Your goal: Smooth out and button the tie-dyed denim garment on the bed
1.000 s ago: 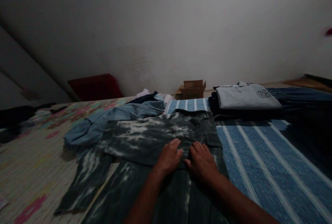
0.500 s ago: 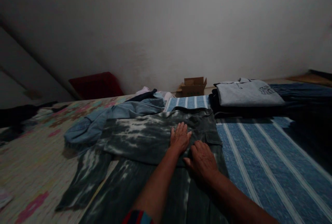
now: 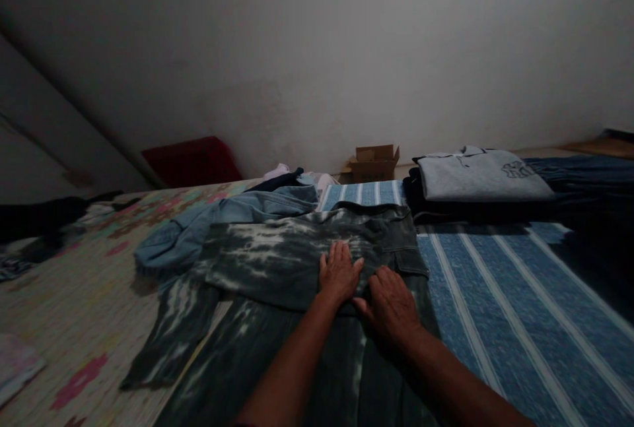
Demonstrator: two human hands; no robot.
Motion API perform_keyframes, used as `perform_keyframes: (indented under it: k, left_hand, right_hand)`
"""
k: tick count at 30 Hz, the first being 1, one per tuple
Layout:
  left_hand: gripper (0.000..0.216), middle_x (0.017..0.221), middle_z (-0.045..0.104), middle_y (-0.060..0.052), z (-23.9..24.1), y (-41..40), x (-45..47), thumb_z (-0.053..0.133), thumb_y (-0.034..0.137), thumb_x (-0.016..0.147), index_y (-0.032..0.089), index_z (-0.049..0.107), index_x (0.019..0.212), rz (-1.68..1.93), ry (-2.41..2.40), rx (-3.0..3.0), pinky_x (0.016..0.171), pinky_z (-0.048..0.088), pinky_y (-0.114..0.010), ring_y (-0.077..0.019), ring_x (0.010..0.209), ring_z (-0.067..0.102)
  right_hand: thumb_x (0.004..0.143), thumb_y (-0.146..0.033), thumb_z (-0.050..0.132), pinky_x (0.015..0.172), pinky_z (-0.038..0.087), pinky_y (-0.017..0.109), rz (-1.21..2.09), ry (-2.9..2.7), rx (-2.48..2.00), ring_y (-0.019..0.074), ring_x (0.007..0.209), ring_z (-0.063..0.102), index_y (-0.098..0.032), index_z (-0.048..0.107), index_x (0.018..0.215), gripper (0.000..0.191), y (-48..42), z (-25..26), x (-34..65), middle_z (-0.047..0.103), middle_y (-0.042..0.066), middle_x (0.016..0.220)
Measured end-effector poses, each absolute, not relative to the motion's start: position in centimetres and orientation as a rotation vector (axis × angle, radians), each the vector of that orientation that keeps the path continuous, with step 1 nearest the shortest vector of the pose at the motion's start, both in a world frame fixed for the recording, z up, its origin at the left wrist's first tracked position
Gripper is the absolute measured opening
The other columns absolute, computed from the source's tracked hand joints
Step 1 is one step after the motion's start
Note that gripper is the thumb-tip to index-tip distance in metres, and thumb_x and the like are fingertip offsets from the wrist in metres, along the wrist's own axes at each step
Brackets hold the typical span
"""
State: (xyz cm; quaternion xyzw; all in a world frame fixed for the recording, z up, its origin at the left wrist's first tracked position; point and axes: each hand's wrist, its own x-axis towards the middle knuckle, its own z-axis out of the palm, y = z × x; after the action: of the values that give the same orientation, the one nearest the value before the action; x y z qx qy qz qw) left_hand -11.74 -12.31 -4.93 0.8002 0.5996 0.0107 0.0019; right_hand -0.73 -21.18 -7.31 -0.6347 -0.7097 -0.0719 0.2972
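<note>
A dark grey-green tie-dyed garment [image 3: 277,262] with a flap pocket lies spread in front of me, one part folded across the rest. It is not clear whether it is a jacket or trousers. My left hand [image 3: 339,275] rests flat on the folded part with its fingers stretched out. Close beside it, to the right, my right hand [image 3: 392,301] has its fingers curled over the lower edge of the fold, below the pocket. Its thumb points toward my left hand. A narrow sleeve-like piece of the garment sticks out at the lower left.
Light blue denim [image 3: 183,235] lies behind the garment. A folded grey sweatshirt [image 3: 480,176] tops dark clothes at the right, beside stacked jeans [image 3: 584,173]. Underneath are a blue striped cloth [image 3: 495,295] and a floral sheet [image 3: 84,308]. A cardboard box [image 3: 375,166] and red object [image 3: 193,162] stand by the wall.
My left hand has slid slightly toward me over the fabric. My right hand stays at the fold's edge. The whole view has shifted a little.
</note>
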Motion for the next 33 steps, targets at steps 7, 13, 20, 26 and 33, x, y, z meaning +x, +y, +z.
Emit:
perform_keyframes:
  k: [7,13,20,26,33]
  left_hand:
    - [0.039,0.145,0.045,-0.007,-5.2,-11.3,-10.2,0.042,0.021,0.093,0.020,0.051,0.131,0.237,1.212,2.787,0.113,0.027,-0.041,-0.0191,0.136,0.036]
    - [0.041,0.148,0.042,-0.006,-5.9,-10.0,-10.0,0.039,0.031,0.097,0.021,0.046,0.135,0.198,1.168,2.799,0.113,0.023,-0.050,-0.0218,0.140,0.029]
    - [0.043,0.147,0.042,-0.009,-6.6,-10.3,-9.3,0.041,0.039,0.096,0.020,0.045,0.134,0.310,1.450,2.787,0.112,0.026,-0.052,-0.0233,0.137,0.034]
    - [0.043,0.147,0.042,-0.007,-6.6,-10.0,-9.4,0.043,0.039,0.095,0.022,0.045,0.134,0.311,1.331,2.806,0.113,0.025,-0.050,-0.0224,0.137,0.033]
    - [0.061,0.152,0.032,-0.015,-6.1,-10.1,-8.3,0.041,0.051,0.093,0.013,0.040,0.140,0.291,1.745,2.531,0.114,0.016,-0.059,-0.0298,0.141,0.024]
  right_hand:
    - [0.077,-0.027,0.067,0.087,0.043,0.038,-0.176,-1.893,-1.661,0.0264,0.094,0.055,-0.015,0.062,0.091,0.020,-21.0,-7.7,-0.8,0.063,0.011,0.092]
    - [0.076,-0.032,0.070,0.089,0.044,0.039,-0.192,-1.876,-1.668,0.0286,0.098,0.056,-0.012,0.063,0.094,0.028,-21.2,-8.0,-0.9,0.064,0.014,0.097]
    - [0.076,-0.031,0.071,0.091,0.044,0.041,-0.188,-1.899,-1.681,0.0296,0.101,0.057,-0.013,0.064,0.090,0.023,-21.2,-8.0,-0.9,0.065,0.014,0.097]
    - [0.077,-0.032,0.070,0.090,0.044,0.041,-0.188,-1.890,-1.689,0.0300,0.102,0.057,-0.014,0.064,0.088,0.022,-21.2,-8.1,-0.9,0.065,0.014,0.099]
    - [0.078,-0.030,0.068,0.091,0.043,0.040,-0.177,-1.909,-1.708,0.0289,0.101,0.056,-0.015,0.062,0.084,0.017,-21.4,-7.7,-0.8,0.063,0.013,0.096]
